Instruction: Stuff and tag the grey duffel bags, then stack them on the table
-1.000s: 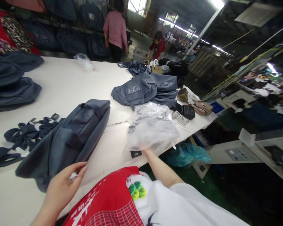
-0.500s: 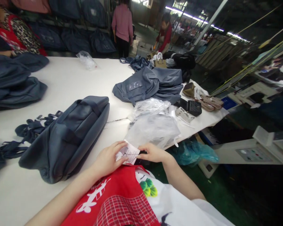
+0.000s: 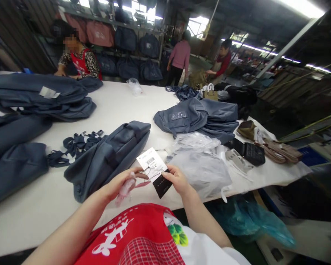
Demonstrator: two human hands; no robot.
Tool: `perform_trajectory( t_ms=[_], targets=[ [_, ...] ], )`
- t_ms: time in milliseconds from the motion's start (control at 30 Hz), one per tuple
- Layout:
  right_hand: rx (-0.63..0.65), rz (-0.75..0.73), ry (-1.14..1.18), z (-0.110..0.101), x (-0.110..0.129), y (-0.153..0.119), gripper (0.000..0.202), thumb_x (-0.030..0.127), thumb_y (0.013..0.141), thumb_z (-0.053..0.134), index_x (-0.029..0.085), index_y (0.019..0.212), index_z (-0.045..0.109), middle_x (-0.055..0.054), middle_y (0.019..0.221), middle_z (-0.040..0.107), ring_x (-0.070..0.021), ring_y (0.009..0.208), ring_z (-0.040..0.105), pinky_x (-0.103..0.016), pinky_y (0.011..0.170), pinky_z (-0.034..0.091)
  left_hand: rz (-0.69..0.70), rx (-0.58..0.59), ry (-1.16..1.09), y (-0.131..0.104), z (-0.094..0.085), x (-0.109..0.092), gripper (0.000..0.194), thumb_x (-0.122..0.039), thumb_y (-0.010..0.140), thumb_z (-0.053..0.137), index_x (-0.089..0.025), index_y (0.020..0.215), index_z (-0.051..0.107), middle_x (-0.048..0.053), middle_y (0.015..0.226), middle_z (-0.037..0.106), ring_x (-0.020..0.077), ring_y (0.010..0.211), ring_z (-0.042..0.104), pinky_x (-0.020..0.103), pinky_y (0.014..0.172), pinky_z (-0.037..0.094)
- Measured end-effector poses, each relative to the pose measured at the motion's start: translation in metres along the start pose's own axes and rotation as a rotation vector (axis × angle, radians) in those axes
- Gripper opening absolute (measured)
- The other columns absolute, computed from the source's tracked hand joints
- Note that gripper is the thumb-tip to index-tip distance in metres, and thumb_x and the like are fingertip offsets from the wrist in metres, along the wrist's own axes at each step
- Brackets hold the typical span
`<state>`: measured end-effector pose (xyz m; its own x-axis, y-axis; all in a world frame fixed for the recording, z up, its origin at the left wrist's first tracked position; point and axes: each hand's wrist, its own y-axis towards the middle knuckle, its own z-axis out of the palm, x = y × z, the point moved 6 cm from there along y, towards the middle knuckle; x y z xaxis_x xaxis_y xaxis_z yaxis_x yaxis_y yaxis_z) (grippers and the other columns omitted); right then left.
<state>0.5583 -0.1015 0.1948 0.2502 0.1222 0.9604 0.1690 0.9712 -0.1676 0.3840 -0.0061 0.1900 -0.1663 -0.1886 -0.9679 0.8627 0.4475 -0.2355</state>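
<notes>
My right hand pinches a pair of hang tags by their edge. One is a white hang tag with a barcode, the other a black tag overlapping below it. Thin dark cord loops across the tags toward my left hand. That hand is curled round a crumpled, pinkish see-through plastic piece, its fingertips at the cord. Just beyond my left hand, a dark blue bag with handles lies on the white table.
Dark blue bags are piled at left, beside bundled straps. Clear plastic bags lie at right, before another blue bag. Small pouches sit near the right edge. A person in a red apron works across the table.
The tags have come up away from my body and fanned out, showing the barcode and the black tag. Pinkish plastic now shows in my left hand. The view has swung left.
</notes>
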Motion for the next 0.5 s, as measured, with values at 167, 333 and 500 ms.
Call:
perform_trajectory(
  t_ms=[167, 333, 500],
  targets=[
    [-0.006, 0.022, 0.014, 0.013, -0.006, 0.021, 0.031, 0.040, 0.071, 0.072, 0.016, 0.090, 0.070, -0.003, 0.078, 0.072, -0.0170, 0.070, 0.064, -0.028, 0.067, 0.049, 0.072, 0.009, 0.278, -0.010, 0.008, -0.002, 0.055, -0.044, 0.076, 0.062, -0.017, 0.123, 0.059, 0.009, 0.128, 0.062, 0.0270, 0.119, 0.055, 0.040, 0.106, 0.039],
    [-0.042, 0.008, -0.118, 0.015, -0.004, 0.037, 0.030, 0.039, 0.073, 0.068, 0.015, 0.090, 0.069, -0.004, 0.080, 0.071, -0.0188, 0.072, 0.063, -0.030, 0.067, 0.048, 0.023, -0.262, 0.808, -0.019, 0.000, -0.010, 0.039, -0.036, 0.093, 0.036, -0.017, 0.094, 0.070, 0.007, 0.090, 0.073, 0.0233, 0.085, 0.066, 0.034, 0.080, 0.051],
    [-0.063, -0.061, -0.461, 0.018, 0.016, 0.051, 0.023, 0.034, 0.078, 0.060, 0.015, 0.085, 0.069, -0.005, 0.080, 0.070, -0.0186, 0.073, 0.061, -0.028, 0.066, 0.045, 0.066, -0.588, 1.281, -0.049, -0.023, -0.033, 0.043, -0.016, 0.084, 0.044, -0.020, 0.124, 0.059, 0.010, 0.117, 0.067, 0.0260, 0.095, 0.065, 0.035, 0.080, 0.050]
  ],
)
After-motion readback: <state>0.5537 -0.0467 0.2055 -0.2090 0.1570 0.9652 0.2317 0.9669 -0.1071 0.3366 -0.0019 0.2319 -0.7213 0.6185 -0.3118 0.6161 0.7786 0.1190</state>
